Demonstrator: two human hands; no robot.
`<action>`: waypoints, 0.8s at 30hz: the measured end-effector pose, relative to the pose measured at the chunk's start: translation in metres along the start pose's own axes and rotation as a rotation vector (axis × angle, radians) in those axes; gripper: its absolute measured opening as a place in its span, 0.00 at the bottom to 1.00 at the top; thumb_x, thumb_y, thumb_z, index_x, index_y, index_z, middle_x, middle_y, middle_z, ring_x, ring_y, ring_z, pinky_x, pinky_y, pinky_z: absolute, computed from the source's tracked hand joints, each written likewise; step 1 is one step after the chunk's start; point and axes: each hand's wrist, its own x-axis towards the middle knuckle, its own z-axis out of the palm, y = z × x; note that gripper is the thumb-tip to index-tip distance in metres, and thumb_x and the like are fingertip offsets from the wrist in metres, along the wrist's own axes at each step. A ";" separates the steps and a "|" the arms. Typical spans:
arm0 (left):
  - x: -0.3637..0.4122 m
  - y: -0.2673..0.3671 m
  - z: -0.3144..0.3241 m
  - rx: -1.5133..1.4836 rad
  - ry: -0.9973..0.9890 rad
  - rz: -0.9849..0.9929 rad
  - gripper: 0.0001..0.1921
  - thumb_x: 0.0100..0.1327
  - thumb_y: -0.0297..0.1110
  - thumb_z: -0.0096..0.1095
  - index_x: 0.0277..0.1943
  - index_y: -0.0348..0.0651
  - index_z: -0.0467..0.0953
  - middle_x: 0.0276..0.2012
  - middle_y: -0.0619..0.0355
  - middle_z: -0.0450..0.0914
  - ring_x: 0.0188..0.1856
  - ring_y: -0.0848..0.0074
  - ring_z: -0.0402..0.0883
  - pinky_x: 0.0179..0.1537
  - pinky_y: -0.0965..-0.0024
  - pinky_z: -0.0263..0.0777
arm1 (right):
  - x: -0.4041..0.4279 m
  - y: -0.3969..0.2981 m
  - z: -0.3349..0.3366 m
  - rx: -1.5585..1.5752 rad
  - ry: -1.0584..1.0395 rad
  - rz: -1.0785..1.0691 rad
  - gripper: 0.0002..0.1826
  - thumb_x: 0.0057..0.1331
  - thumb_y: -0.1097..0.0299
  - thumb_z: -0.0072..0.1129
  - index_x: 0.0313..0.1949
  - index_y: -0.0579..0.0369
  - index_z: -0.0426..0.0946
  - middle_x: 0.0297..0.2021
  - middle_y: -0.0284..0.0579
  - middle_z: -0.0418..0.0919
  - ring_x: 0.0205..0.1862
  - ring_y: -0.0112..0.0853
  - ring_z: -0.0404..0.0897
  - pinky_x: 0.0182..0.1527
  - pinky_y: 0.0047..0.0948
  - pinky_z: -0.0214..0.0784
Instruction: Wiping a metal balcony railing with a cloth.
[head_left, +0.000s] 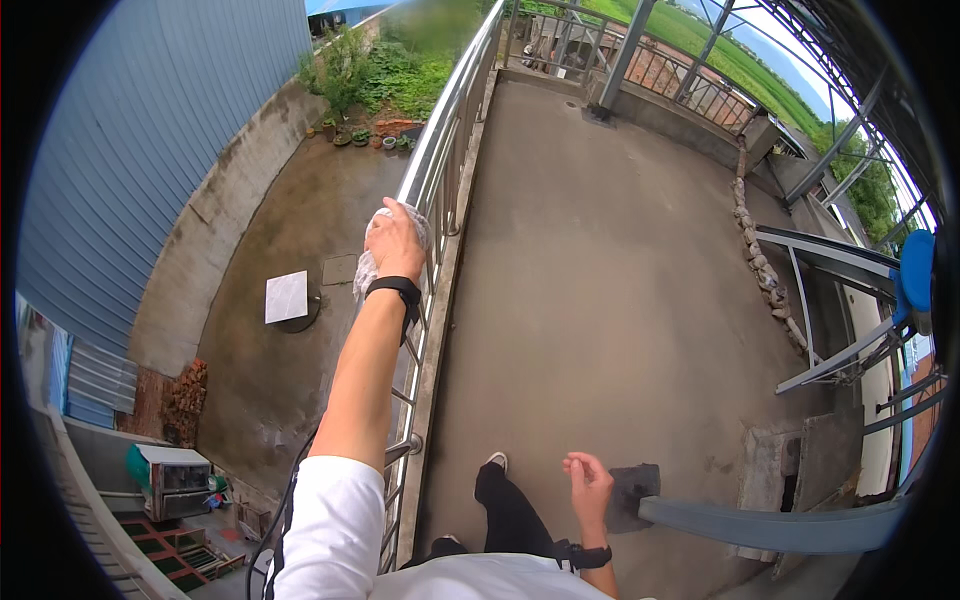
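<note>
With my left arm stretched forward, my left hand (396, 241) presses a crumpled whitish cloth (367, 271) onto the top rail of a shiny stainless-steel railing (442, 124). Part of the cloth hangs down on the outer side of the rail. My right hand (586, 480) is low at my side, above the concrete floor (600, 300), with its fingers loosely curled and nothing visible in them. Both wrists wear black bands.
Beyond the railing lies a lower yard with a square light-topped table (286, 297) and potted plants (361, 136). A grey steel post (765, 523) rises close on my right. A row of sandbags (756, 255) and a metal frame (825, 251) stand farther right.
</note>
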 end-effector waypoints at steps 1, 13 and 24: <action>0.008 0.005 0.001 -0.004 0.009 0.006 0.43 0.52 0.32 0.68 0.68 0.36 0.52 0.49 0.39 0.74 0.46 0.51 0.81 0.45 0.50 0.76 | 0.019 -0.007 0.004 -0.011 -0.025 -0.018 0.07 0.66 0.74 0.53 0.39 0.62 0.79 0.30 0.44 0.84 0.32 0.26 0.83 0.37 0.23 0.73; 0.114 0.040 0.028 0.110 0.061 -0.037 0.37 0.56 0.30 0.63 0.68 0.40 0.55 0.46 0.41 0.76 0.45 0.52 0.81 0.42 0.50 0.77 | 0.199 -0.067 0.039 -0.004 -0.191 -0.245 0.06 0.66 0.76 0.53 0.39 0.62 0.79 0.30 0.45 0.84 0.31 0.27 0.83 0.34 0.23 0.72; 0.267 0.099 0.064 0.077 0.032 -0.093 0.45 0.49 0.31 0.69 0.68 0.36 0.52 0.50 0.39 0.75 0.48 0.54 0.81 0.48 0.60 0.76 | 0.291 -0.029 0.052 0.013 -0.089 -0.036 0.07 0.67 0.75 0.52 0.39 0.63 0.78 0.30 0.43 0.83 0.33 0.27 0.83 0.37 0.24 0.74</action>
